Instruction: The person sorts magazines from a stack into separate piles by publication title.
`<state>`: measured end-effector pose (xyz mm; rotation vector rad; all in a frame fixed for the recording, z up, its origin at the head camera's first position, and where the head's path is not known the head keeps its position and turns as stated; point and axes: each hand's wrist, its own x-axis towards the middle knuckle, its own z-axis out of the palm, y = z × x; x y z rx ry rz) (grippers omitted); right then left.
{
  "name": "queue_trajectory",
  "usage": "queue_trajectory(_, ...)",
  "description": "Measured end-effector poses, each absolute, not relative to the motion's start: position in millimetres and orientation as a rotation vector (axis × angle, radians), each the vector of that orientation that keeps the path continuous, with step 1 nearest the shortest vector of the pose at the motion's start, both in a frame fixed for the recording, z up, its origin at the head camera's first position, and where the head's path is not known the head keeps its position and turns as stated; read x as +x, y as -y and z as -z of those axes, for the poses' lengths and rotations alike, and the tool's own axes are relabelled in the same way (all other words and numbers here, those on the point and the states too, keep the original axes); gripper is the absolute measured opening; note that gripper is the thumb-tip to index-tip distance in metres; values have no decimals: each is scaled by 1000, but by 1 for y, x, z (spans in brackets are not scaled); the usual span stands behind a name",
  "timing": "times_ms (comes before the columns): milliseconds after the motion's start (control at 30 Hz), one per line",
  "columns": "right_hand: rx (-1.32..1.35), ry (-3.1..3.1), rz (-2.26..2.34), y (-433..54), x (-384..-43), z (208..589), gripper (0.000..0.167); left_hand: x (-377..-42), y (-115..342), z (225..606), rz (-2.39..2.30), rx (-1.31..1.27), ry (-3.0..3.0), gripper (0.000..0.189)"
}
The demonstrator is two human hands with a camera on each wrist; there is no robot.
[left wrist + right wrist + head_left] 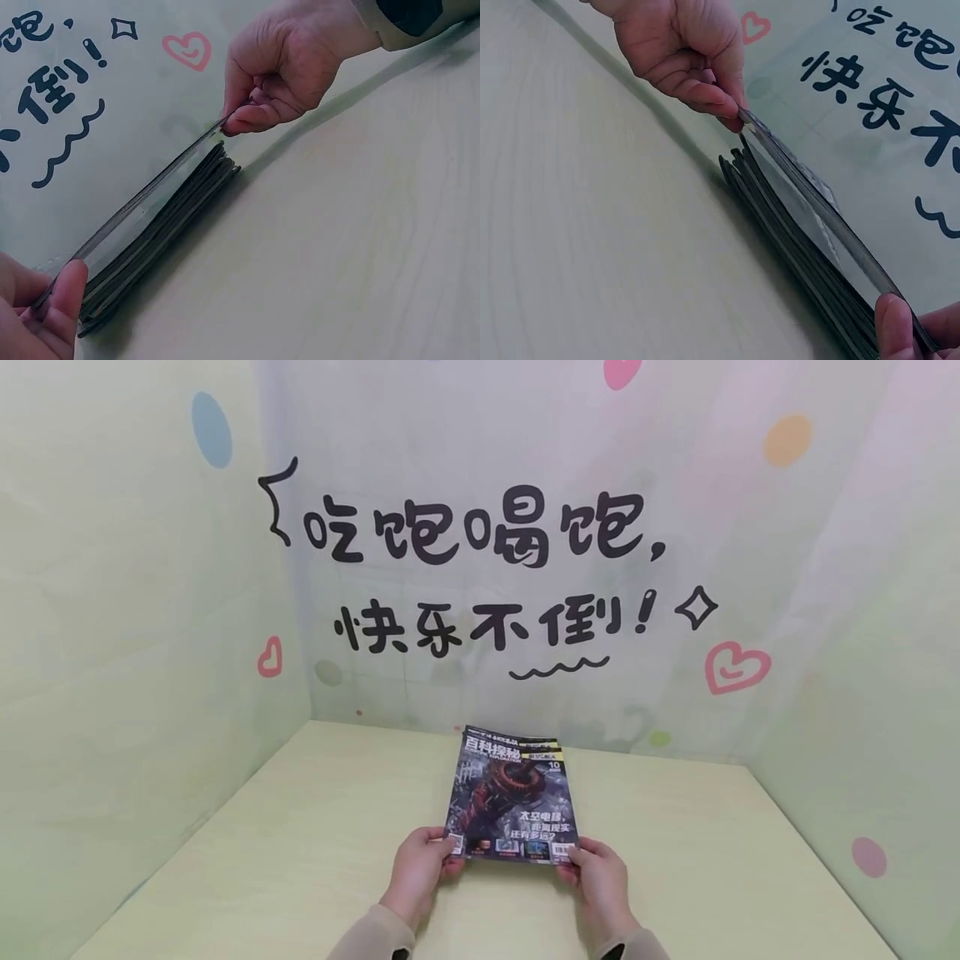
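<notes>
My left hand [418, 868] and right hand [602, 881] pinch the two near corners of a dark magazine [510, 797], thumbs on top of the cover and fingers beneath. Its cover carries white Chinese lettering, a red machine-like picture and the number 10. Below it lies a stack of several magazines [161, 247], whose far edge peeks out past the held one in the head view. In the right wrist view, the held magazine's near edge is raised, leaving a gap above the stack [795, 259].
A pale wood-patterned table [285, 852] carries the stack near its back edge. Behind stands a light wall sheet [450, 693] with black Chinese characters, hearts and dots. Similar side sheets enclose the table at left [150, 610] and right [862, 635].
</notes>
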<state>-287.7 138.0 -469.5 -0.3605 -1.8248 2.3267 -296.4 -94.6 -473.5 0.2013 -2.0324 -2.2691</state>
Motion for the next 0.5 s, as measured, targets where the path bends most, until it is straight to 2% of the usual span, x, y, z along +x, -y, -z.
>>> queue_trajectory(200, -285, 1824, -2319, -116, -296, 456, 37, -307, 116, 460, 2248, 228, 1993, 28)
queue_trajectory(500, -107, 1878, -2340, -63, -316, 432, 38, -326, 175, 439, 2271, 289, 1919, 31)
